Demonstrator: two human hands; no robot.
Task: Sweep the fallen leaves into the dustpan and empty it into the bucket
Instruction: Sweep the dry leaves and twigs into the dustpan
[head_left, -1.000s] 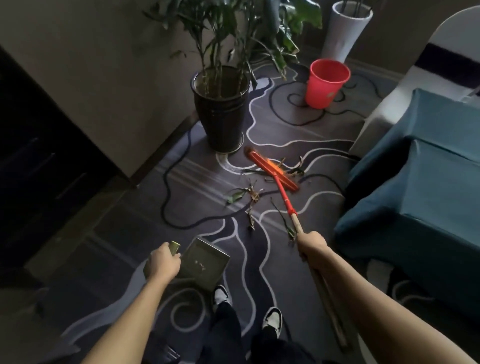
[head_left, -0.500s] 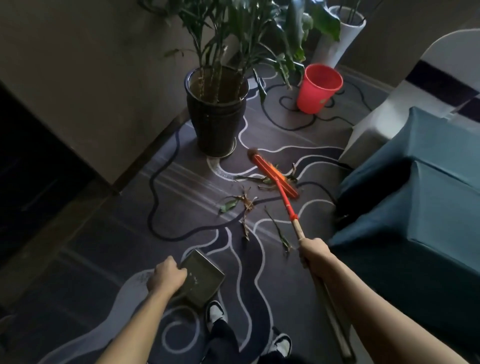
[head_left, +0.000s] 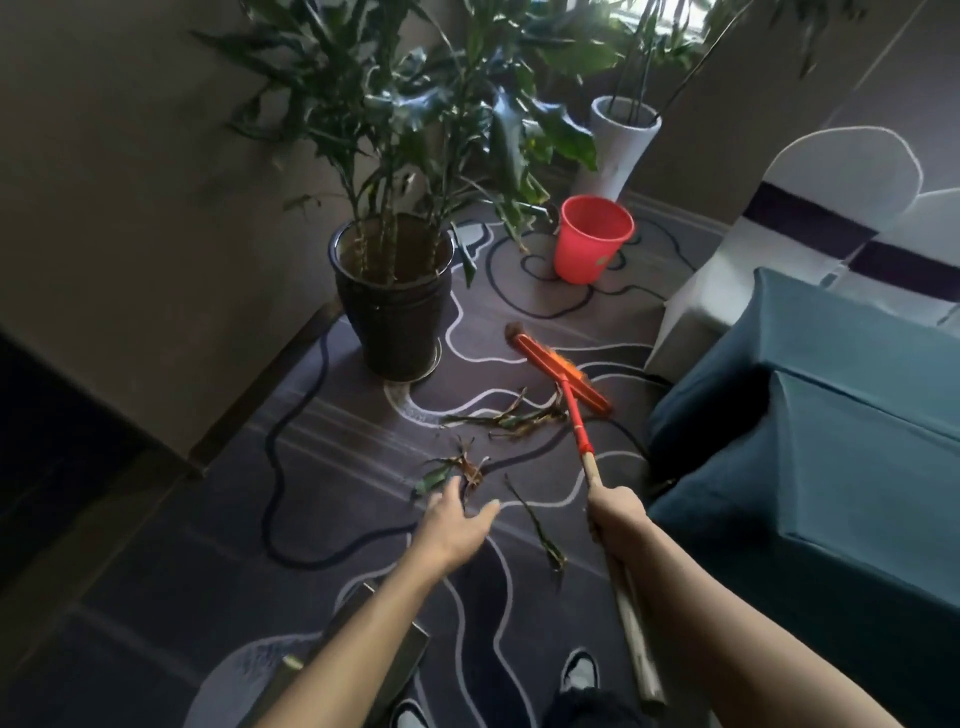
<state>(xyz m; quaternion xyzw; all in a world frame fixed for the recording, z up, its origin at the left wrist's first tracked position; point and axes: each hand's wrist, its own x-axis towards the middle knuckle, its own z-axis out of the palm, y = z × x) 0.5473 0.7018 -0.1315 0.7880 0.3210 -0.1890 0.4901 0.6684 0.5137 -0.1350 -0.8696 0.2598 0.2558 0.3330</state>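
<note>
Dry fallen leaves (head_left: 511, 418) lie scattered on the patterned carpet, some against the orange broom head (head_left: 558, 371), others nearer me. My right hand (head_left: 618, 517) grips the broom's wooden handle (head_left: 631, 623). My left hand (head_left: 457, 522) hovers with fingers spread just short of a green leaf (head_left: 431, 480), holding nothing. The grey dustpan (head_left: 363, 649) rests on the carpet under my left forearm, partly hidden. A red bucket (head_left: 592, 239) stands upright further back.
A large plant in a dark pot (head_left: 392, 312) stands by the wall to the left of the leaves. A white planter (head_left: 621, 145) is behind the bucket. A teal-covered table (head_left: 831, 431) and a white-covered chair (head_left: 779, 249) close off the right side. My shoes (head_left: 579, 670) are below.
My left hand has let go of the dustpan and reached forward toward the leaves. The dustpan now lies on the carpet. The view has moved closer and the broom head has shifted slightly.
</note>
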